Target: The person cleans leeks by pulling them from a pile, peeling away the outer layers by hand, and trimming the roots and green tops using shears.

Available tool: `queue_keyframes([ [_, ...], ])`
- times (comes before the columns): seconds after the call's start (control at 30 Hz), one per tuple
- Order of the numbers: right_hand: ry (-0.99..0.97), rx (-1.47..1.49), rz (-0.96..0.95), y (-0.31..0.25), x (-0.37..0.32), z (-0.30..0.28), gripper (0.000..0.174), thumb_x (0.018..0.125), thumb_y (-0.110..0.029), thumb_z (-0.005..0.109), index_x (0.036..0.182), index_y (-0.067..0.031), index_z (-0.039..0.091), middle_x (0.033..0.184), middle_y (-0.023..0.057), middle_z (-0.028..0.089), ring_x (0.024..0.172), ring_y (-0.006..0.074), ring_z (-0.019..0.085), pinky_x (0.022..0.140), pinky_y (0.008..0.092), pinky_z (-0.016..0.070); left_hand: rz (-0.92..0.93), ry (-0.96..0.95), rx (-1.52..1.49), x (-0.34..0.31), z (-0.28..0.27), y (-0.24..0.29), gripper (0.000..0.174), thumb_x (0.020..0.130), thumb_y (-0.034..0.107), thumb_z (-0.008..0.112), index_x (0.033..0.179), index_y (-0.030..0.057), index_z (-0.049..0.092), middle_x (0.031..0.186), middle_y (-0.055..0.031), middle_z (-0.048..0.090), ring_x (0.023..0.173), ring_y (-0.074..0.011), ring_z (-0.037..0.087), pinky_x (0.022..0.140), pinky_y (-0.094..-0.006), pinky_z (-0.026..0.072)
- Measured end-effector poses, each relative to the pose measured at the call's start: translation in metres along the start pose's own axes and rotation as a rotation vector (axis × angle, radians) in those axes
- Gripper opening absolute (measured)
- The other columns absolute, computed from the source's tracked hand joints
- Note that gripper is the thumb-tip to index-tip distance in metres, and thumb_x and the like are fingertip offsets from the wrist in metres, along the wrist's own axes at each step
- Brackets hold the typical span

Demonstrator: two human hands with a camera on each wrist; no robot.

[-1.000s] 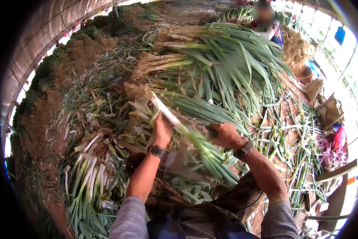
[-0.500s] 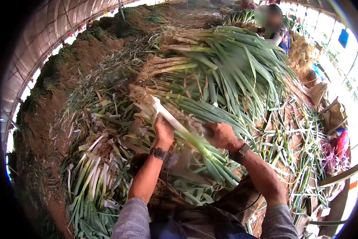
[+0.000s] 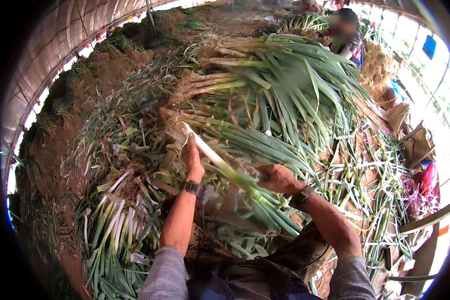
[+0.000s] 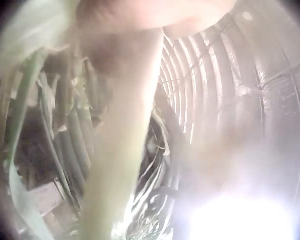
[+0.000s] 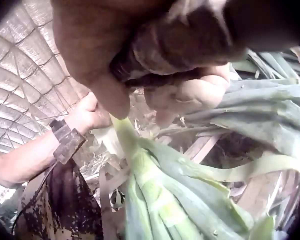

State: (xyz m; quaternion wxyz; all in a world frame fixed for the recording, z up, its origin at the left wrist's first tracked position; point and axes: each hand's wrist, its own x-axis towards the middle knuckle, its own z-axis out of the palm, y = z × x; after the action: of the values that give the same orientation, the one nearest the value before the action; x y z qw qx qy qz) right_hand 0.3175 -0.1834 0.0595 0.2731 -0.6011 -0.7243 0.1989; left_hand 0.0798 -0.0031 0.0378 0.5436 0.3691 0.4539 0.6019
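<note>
My left hand [image 3: 191, 162] grips a leek [image 3: 210, 154] near its white root end. The leek slants across in front of me, its green leaves toward my lap. Up close in the left wrist view, the pale shank [image 4: 120, 135] runs down from the fingers. My right hand [image 3: 281, 180] is beside the leek where the leaves begin to spread. Its fingers curl round a dark, banded, handle-like thing [image 5: 175, 42]; I cannot tell what kind of tool it is. In the right wrist view, the thumb tip overlaps the leek's pale green part.
A large heap of untrimmed leeks [image 3: 295, 90] lies ahead, roots to the left. Cleaned leeks [image 3: 116, 225] are piled at my left. Leaf scraps [image 3: 375, 185] litter the ground on the right. Another person [image 3: 342, 37] is at the far right, near a blue hanging thing [image 3: 428, 46].
My left hand has shifted a little to the left, with the leek's white end. My right hand has come slightly down and nearer the leek's leaves. The far person's head has moved right.
</note>
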Motion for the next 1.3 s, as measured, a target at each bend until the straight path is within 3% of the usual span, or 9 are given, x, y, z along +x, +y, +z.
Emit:
queue_keyframes([
  [0.23, -0.177, 0.086, 0.076, -0.01, 0.013, 0.029, 0.045, 0.085, -0.049, 0.065, 0.103, -0.0078, 0.063, 0.089, 0.0161, 0.069, 0.079, 0.0332, 0.066, 0.069, 0.0432, 0.053, 0.393, -0.144, 0.391, -0.014, -0.005, 0.027, 0.049, 0.1, 0.037, 0.055, 0.111, -0.0103, 0.062, 0.094, -0.0101, 0.067, 0.082, -0.0185, 0.059, 0.073, -0.0348, 0.0467],
  [0.47, -0.043, 0.162, -0.013, -0.024, 0.021, 0.017, 0.026, 0.085, -0.028, 0.068, 0.092, -0.0041, 0.062, 0.073, 0.0175, 0.062, 0.064, 0.0305, 0.061, 0.061, 0.0438, 0.0472, 0.681, -0.223, 0.792, 0.029, -0.042, 0.087, 0.043, 0.1, 0.037, 0.052, 0.094, -0.0035, 0.065, 0.067, -0.0068, 0.065, 0.056, -0.0237, 0.059, 0.049, -0.0382, 0.0415],
  [0.73, 0.076, -0.014, -0.107, -0.04, 0.019, -0.007, 0.031, 0.085, -0.032, 0.068, 0.093, -0.0028, 0.061, 0.069, 0.0173, 0.062, 0.062, 0.036, 0.062, 0.059, 0.0455, 0.0485, 0.974, -0.223, 1.131, 0.071, -0.073, 0.13, 0.029, 0.096, 0.022, 0.058, 0.084, -0.0039, 0.065, 0.068, -0.0211, 0.063, 0.061, -0.0384, 0.061, 0.055, -0.0449, 0.043],
  [0.8, 0.011, -0.008, -0.051, -0.037, 0.011, -0.011, 0.03, 0.084, -0.031, 0.067, 0.094, -0.0036, 0.061, 0.07, 0.0172, 0.062, 0.063, 0.0371, 0.062, 0.06, 0.0464, 0.0496, 0.485, 0.111, 1.259, 0.09, -0.096, 0.137, 0.034, 0.097, 0.028, 0.056, 0.084, -0.0011, 0.067, 0.067, -0.0121, 0.065, 0.059, -0.0259, 0.059, 0.055, -0.0422, 0.0435],
  [0.87, -0.049, -0.084, 0.025, -0.018, -0.013, -0.023, 0.03, 0.081, -0.029, 0.067, 0.099, -0.0059, 0.061, 0.073, 0.0182, 0.064, 0.068, 0.039, 0.064, 0.064, 0.0481, 0.0523, 0.515, 0.318, 0.869, 0.193, -0.22, 0.163, 0.031, 0.096, 0.022, 0.053, 0.075, 0.0039, 0.065, 0.059, -0.0045, 0.057, 0.048, -0.0162, 0.052, 0.045, -0.0345, 0.0403],
  [0.9, 0.006, -0.114, 0.018, 0.005, -0.025, -0.03, 0.03, 0.08, -0.028, 0.068, 0.1, -0.0063, 0.061, 0.073, 0.0184, 0.065, 0.069, 0.0396, 0.064, 0.063, 0.0485, 0.0516, 0.386, 0.268, 0.553, 0.135, -0.21, 0.213, 0.03, 0.098, 0.026, 0.054, 0.084, 0.004, 0.069, 0.058, -0.0023, 0.058, 0.049, -0.0155, 0.056, 0.047, -0.0322, 0.0447],
  [0.97, 0.12, -0.215, 0.019, 0.032, -0.031, -0.024, 0.026, 0.082, -0.026, 0.066, 0.099, -0.0069, 0.06, 0.072, 0.0158, 0.065, 0.064, 0.0358, 0.063, 0.059, 0.0474, 0.0504, 0.262, 0.413, 0.429, 0.164, -0.266, 0.241, 0.047, 0.096, 0.048, 0.057, 0.103, 0.0029, 0.065, 0.087, -0.0115, 0.068, 0.063, -0.0199, 0.066, 0.05, -0.0322, 0.0537],
  [1.2, 0.165, -0.268, 0.037, -0.012, -0.006, 0.0, 0.035, 0.074, -0.025, 0.072, 0.098, -0.0044, 0.057, 0.081, 0.0161, 0.064, 0.072, 0.0376, 0.063, 0.061, 0.0471, 0.0489, -0.032, -0.656, 0.616, 0.021, -0.072, 0.095, 0.062, 0.096, 0.054, 0.048, 0.137, 0.0081, 0.05, 0.127, -0.0128, 0.062, 0.115, -0.0293, 0.059, 0.099, -0.0474, 0.0472],
  [1.3, 0.199, -0.264, -0.181, -0.023, -0.005, 0.015, 0.037, 0.073, -0.022, 0.071, 0.103, -0.0047, 0.058, 0.088, 0.0154, 0.064, 0.077, 0.0369, 0.063, 0.061, 0.0459, 0.0494, -0.26, -0.718, 0.024, -0.059, -0.009, 0.01, 0.074, 0.094, 0.067, 0.038, 0.148, 0.016, 0.036, 0.137, -0.0062, 0.051, 0.123, -0.0222, 0.049, 0.098, -0.0446, 0.0455],
])
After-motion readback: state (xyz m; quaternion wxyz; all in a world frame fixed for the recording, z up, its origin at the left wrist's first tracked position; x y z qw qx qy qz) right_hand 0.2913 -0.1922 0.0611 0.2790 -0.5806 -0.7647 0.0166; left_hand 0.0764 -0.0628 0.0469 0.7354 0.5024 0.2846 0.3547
